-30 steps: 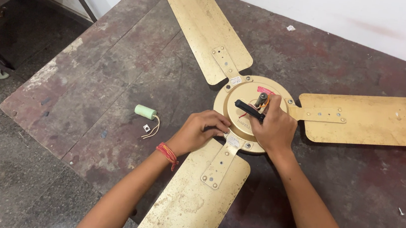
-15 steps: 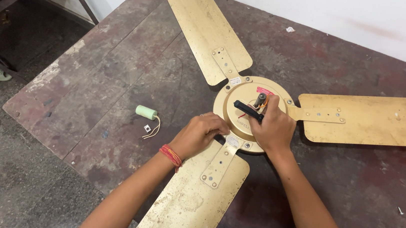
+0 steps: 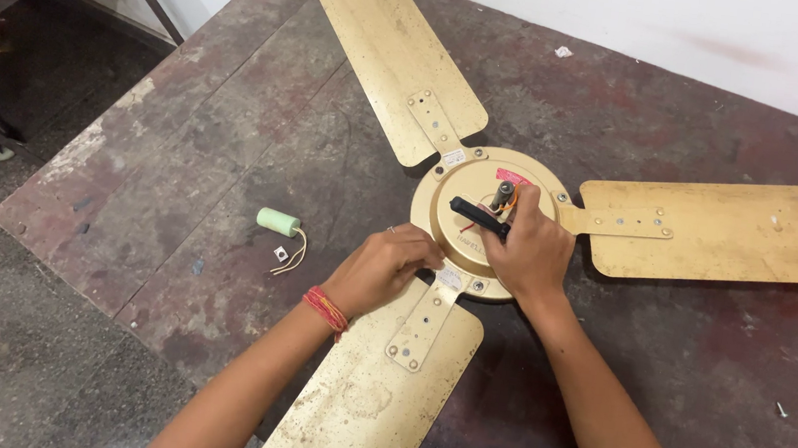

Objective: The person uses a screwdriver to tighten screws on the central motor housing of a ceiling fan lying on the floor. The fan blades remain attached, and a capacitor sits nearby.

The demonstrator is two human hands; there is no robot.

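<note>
A gold ceiling fan lies on a worn dark table, its round motor hub [image 3: 456,195] in the middle with three blades spreading out. My right hand [image 3: 529,253] rests on the hub and grips a black-handled tool [image 3: 477,214] next to the short metal shaft [image 3: 503,193] with red wires. My left hand [image 3: 384,270], a red thread band on its wrist, presses on the hub's near edge where the lower blade [image 3: 371,399] is bolted on. Its fingers are curled; what they pinch is hidden.
A small green cylindrical capacitor [image 3: 278,222] with thin wires lies on the table [image 3: 201,134] left of my left hand. A loose screw [image 3: 781,409] lies at the right. Blades reach to the upper left [image 3: 388,45] and right [image 3: 734,230]. The table's left edge drops to the floor.
Both hands stay on the hub. My left hand has shifted slightly along the hub's near edge; the fan and capacitor have not moved.
</note>
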